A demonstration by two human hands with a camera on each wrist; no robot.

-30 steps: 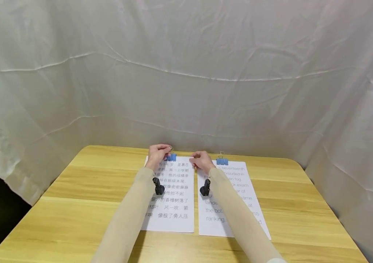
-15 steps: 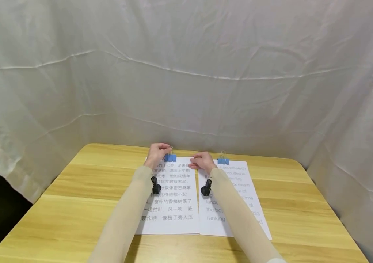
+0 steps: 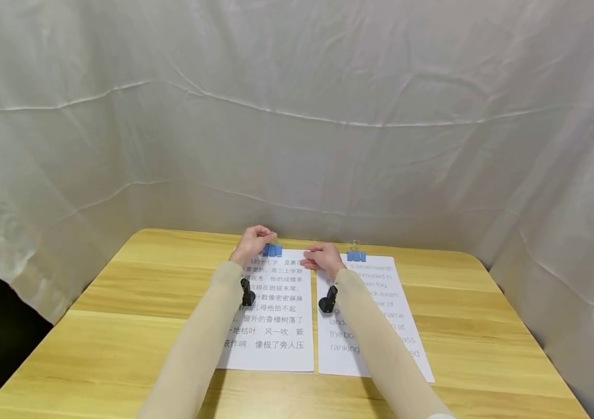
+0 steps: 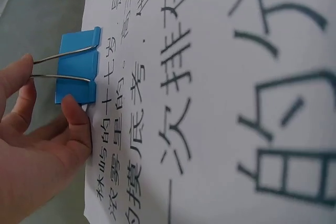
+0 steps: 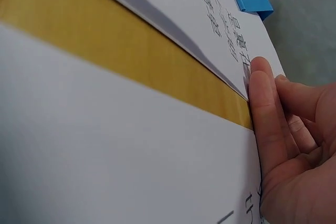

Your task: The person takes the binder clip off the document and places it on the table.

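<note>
While the left hand [image 3: 251,244] works at the far edge of the left paper stack [image 3: 270,326], its thumb and forefinger pinch the wire handles of a blue binder clip [image 3: 272,250]. The left wrist view shows this plainly: the two handles are squeezed close together between the fingertips [image 4: 21,64], and the clip [image 4: 77,65] sits over the top edge of the stack [image 4: 210,103], whose sheet carries printed Chinese characters. The remaining fingers of that hand are loosely curled beside the clip, with the thumb tip touching its lower corner.

The right hand [image 3: 323,259] rests at the top right corner of the same stack. Its fingers lie straight and close together (seen clearly in the right wrist view), with the fingertips [image 5: 262,85] pressed against the stack's corner edge [image 5: 220,40]; nothing is gripped. The palm lies on the right paper stack [image 3: 370,326], which is printed in English and lies just beside the left one, with a narrow strip of table between them.

A second blue binder clip [image 3: 355,255] is fastened at the top edge of the right stack, just beside the right hand but not touched by it.

Both stacks lie flat on a wooden table [image 3: 118,302]. A white cloth backdrop [image 3: 297,116] encloses the far and side edges of the table. Each forearm is covered by a pale sleeve [image 3: 197,349].
</note>
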